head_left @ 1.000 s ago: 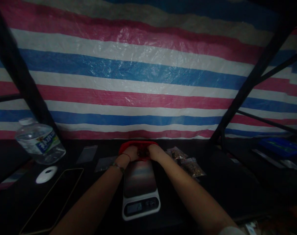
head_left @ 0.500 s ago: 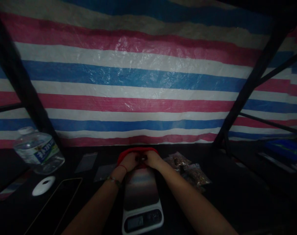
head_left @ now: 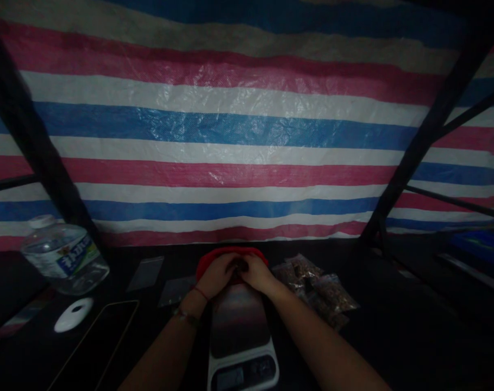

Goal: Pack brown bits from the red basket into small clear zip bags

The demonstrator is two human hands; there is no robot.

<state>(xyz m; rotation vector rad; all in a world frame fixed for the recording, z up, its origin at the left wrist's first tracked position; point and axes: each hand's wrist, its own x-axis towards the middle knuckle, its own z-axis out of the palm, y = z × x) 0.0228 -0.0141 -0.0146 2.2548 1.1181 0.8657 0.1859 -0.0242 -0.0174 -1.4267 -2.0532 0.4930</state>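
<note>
My left hand and my right hand meet over a red container or bag at the far end of a kitchen scale. The fingers of both hands are curled in towards each other. A small dark reddish-brown thing shows between them, too dim to name. The scale has a shiny metal plate and a white body, with its display nearest me. To the right of my right hand lie several clear bags of brown bits.
Left of the scale are flat clear plastic bags, a phone, a white oval object and a large water bottle. A striped sheet hangs behind, between dark frame posts. Something blue lies far right.
The view has shifted slightly, so the scale sits a little lower and further right. My hands remain together over the red thing, fingers drawn in a bit closer.
</note>
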